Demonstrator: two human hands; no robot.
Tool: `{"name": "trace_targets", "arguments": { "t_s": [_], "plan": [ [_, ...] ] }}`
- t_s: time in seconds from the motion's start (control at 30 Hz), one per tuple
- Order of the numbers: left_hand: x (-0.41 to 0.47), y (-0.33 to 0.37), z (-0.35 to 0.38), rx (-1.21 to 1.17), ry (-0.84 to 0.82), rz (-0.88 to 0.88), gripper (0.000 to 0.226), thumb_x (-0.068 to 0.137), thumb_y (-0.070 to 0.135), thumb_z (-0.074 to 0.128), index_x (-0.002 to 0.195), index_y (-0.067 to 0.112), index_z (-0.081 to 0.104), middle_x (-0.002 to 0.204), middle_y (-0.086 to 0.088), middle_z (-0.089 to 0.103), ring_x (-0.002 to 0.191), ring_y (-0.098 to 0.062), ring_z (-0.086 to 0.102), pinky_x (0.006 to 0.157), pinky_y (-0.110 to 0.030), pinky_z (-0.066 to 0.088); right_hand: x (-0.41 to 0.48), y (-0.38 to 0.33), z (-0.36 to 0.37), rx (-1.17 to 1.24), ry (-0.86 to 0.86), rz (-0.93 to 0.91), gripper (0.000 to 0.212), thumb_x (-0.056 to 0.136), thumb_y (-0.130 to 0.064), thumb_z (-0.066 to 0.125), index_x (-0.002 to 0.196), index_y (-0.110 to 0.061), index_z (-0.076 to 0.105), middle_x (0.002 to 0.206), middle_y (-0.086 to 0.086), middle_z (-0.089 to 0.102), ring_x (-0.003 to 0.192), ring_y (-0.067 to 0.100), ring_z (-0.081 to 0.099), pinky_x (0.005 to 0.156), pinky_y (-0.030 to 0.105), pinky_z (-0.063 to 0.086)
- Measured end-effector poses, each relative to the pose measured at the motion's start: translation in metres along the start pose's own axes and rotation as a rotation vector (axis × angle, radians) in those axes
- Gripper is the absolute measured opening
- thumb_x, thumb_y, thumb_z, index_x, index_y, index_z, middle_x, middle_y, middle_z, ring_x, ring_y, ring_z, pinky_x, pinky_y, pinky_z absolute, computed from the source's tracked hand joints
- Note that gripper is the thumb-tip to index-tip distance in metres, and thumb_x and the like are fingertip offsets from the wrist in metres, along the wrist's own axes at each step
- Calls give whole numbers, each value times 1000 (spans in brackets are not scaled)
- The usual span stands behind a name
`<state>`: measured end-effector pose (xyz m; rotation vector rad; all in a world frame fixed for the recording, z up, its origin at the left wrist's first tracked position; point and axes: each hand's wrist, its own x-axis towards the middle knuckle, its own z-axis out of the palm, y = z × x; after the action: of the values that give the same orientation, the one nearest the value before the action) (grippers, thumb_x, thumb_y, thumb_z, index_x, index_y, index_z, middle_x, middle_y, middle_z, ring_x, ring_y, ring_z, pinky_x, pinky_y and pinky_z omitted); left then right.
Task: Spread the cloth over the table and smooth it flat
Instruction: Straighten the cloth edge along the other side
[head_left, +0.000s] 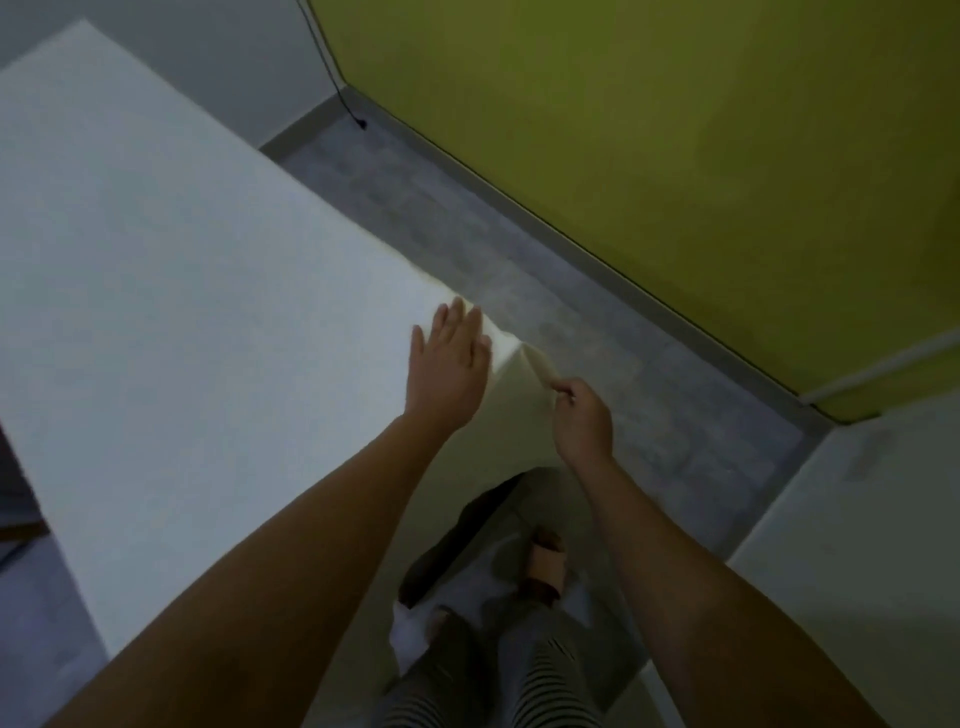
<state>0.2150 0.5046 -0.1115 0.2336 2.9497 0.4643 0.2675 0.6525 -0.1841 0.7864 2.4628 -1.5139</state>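
A white cloth (171, 291) covers the whole table top, which is hidden under it, and hangs over the near right corner. My left hand (451, 364) lies flat and open on the cloth right at that corner, fingers spread. My right hand (581, 415) is just off the corner, lower down, its fingers pinched on the hanging fold of the cloth (540, 371). The cloth on top looks smooth.
A yellow-green wall (675, 156) runs along the right with a strip of grey floor (467, 234) between it and the table. A black cable (332, 67) hangs down in the far corner. My legs and feet (540, 571) stand below the table corner.
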Motion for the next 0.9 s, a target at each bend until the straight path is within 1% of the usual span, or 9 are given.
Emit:
{"name": "trace_targets", "arguments": {
  "t_s": [0.13,0.23,0.33,0.4,0.43,0.57,0.67,0.77,0.9],
  "plan": [
    [1,-1,3,-72,65,-4,46,104,30,25,148,21,32,159,-1,20,148,-16,9,120,-41,2,14,1,9,-13,-149,-17,32,96,-15,44,123,-15,62,124,7,63,110,26,57,84,26,41],
    [2,-2,4,-102,85,-15,45,104,28,26,147,21,34,158,0,22,148,-15,11,120,-39,1,16,4,24,-10,-175,-36,27,93,-18,49,119,-18,57,113,5,63,97,23,58,77,28,41],
    [3,-2,5,-109,95,-24,45,104,29,25,147,22,35,158,1,22,147,-14,12,119,-38,1,20,8,41,82,-115,-60,26,90,-19,56,116,-19,54,112,2,60,97,18,57,85,36,49],
    [3,-3,6,-107,99,-22,45,104,29,25,147,23,36,158,1,23,147,-14,12,119,-38,1,21,10,46,32,-83,-54,27,91,-20,54,117,-17,57,112,3,63,98,21,59,87,42,52],
    [3,-3,6,-107,102,-19,44,104,29,25,147,23,36,158,1,23,147,-14,12,119,-37,1,23,11,45,-13,-50,-60,22,91,-21,53,111,-16,61,107,5,65,94,23,61,84,43,52],
    [3,-1,5,-102,100,-25,44,104,29,26,146,22,37,158,1,23,147,-14,13,119,-37,1,26,12,32,-271,91,-179,13,87,-14,51,76,-11,58,83,8,64,78,28,58,75,38,46],
    [2,-1,4,-95,94,-17,45,104,30,26,146,22,37,158,1,23,147,-14,13,119,-38,2,18,28,12,-322,232,-179,8,82,-14,53,74,-11,53,82,11,60,82,33,54,71,39,39],
    [1,1,2,-88,85,-13,45,104,30,26,147,21,36,158,0,23,147,-15,13,120,-39,3,0,50,-13,-452,429,-301,8,80,-17,51,72,-14,49,74,9,54,74,30,52,68,38,37],
    [-2,5,-2,-24,31,1,46,104,29,23,149,20,30,160,-3,18,148,-18,9,119,-42,3,-28,56,-18,-557,481,-433,10,79,-21,45,70,-17,47,66,4,50,66,26,50,64,34,36]
  ]
}}
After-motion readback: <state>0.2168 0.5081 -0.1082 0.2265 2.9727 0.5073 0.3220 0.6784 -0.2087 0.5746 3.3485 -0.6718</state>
